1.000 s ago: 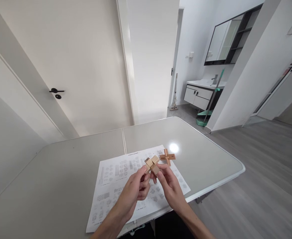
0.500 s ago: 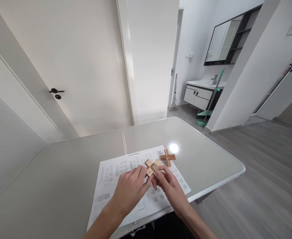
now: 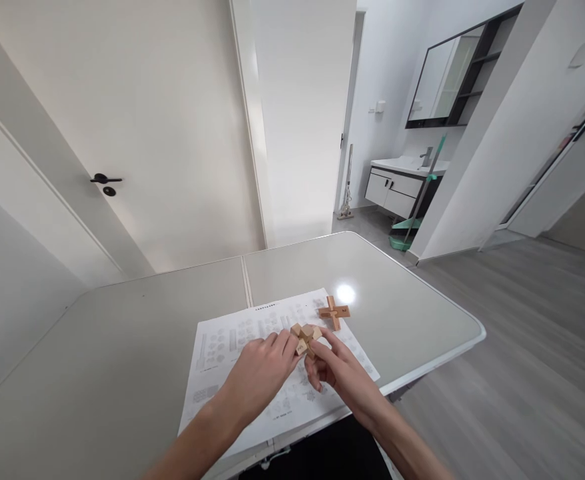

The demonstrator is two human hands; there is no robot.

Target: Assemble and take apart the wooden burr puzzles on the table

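Observation:
A pale wooden block puzzle (image 3: 305,337) is gripped between both hands just above a printed instruction sheet (image 3: 232,347). My left hand (image 3: 260,373) pinches it from the left with its fingers closed on the blocks. From the right, my right hand (image 3: 340,373) holds the same puzzle with thumb and fingertips. A second, darker wooden cross-shaped puzzle (image 3: 333,312) lies on the sheet's far right corner, apart from both hands.
The grey table (image 3: 122,347) has a seam down its middle and a rounded right edge near the floor drop. Behind are a white door with a black handle (image 3: 101,180), a vanity cabinet (image 3: 397,187) and a green dustpan with broom (image 3: 403,237).
Both hands lowered the pale puzzle toward the sheet and closed in around it. The camera view shifted slightly. The darker cross puzzle stayed in place.

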